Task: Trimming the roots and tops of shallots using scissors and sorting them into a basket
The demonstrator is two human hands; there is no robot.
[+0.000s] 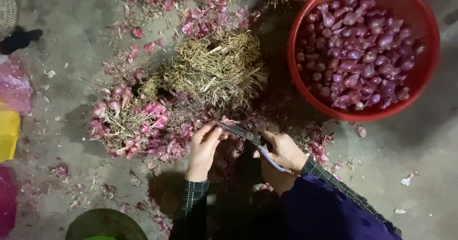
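Note:
My right hand (282,150) grips a pair of scissors (241,133) by its pale handle, the blades pointing left. My left hand (204,147) is at the blade tips with fingers curled; something small may be pinched there, but it is too dark to tell. Just left of my hands lies a bundle of pink shallots with dry roots (131,120). Behind it sits a heap of dry straw-coloured stalks (214,68). A red plastic basket (431,44) at the upper right is full of trimmed purple shallots (360,49).
Pink shallot skins (210,18) litter the grey concrete floor around the heap. A yellow and pink plastic item (9,120) lies at the left edge. A dark green round rim (105,221) shows at the bottom. My dark blue lap (329,211) fills the lower right.

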